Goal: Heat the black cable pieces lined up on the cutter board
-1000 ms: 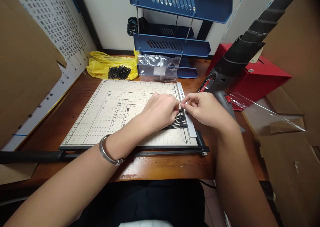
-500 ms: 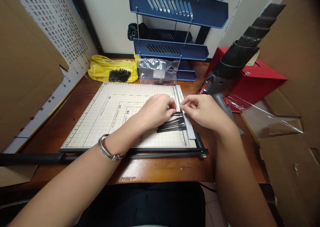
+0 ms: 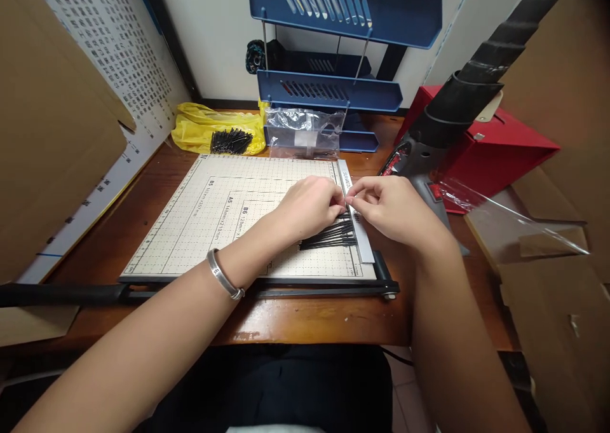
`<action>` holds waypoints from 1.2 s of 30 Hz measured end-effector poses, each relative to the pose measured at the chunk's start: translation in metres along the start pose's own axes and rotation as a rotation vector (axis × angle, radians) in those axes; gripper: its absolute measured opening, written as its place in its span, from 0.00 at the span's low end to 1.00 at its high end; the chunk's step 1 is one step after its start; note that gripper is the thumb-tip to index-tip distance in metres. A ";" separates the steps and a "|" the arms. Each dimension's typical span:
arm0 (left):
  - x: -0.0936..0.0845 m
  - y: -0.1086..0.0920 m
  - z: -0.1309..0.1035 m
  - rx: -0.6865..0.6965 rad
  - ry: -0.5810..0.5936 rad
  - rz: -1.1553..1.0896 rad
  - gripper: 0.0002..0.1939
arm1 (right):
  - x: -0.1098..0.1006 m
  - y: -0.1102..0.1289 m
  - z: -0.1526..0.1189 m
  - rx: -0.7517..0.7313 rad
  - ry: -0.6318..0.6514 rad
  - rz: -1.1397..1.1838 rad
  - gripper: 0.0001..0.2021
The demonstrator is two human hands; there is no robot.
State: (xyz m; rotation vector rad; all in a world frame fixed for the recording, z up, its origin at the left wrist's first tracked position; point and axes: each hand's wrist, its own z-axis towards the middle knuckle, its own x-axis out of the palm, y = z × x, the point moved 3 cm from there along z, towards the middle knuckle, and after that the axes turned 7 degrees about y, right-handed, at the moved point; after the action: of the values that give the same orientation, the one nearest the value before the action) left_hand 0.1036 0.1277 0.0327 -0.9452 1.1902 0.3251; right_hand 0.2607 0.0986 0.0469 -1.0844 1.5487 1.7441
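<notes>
Thin black strips [image 3: 328, 237] lie side by side on the gridded board of a paper cutter [image 3: 190, 229], their right ends at its pale ruler edge [image 3: 363, 242]. My left hand [image 3: 312, 205] rests over the strips' upper side, fingers pinched at the ruler; whatever is between its fingertips is too small to make out. My right hand [image 3: 388, 207] is just right of the ruler, thumb and forefinger pinched close to the left fingertips. What it holds is hidden. The cutter's black-handled arm [image 3: 71, 294] runs along the near side.
Behind the board are a yellow bag [image 3: 190, 128] with a pile of short black pieces [image 3: 231, 141], a clear plastic bag [image 3: 305, 128] and a blue rack [image 3: 328, 89]. A black-nozzled tool [image 3: 441, 112] and a red box [image 3: 515, 140] stand at the right.
My left hand has moved slightly right, closer to the ruler and my right fingertips. The right hand stays pinched in nearly the same place. The view has shifted slightly.
</notes>
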 end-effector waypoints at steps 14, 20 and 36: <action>-0.011 0.002 -0.013 0.042 0.015 -0.073 0.08 | -0.002 -0.004 0.001 -0.001 -0.059 -0.004 0.09; -0.009 -0.001 -0.011 0.017 0.046 -0.033 0.08 | -0.001 -0.004 0.001 0.000 -0.052 -0.005 0.09; -0.015 0.000 -0.017 0.053 -0.019 0.005 0.06 | 0.001 -0.002 -0.002 -0.029 0.086 -0.022 0.10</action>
State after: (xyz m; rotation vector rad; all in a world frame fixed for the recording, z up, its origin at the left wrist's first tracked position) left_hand 0.0869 0.1180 0.0454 -0.8914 1.1784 0.3050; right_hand 0.2625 0.0973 0.0451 -1.2008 1.5611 1.7302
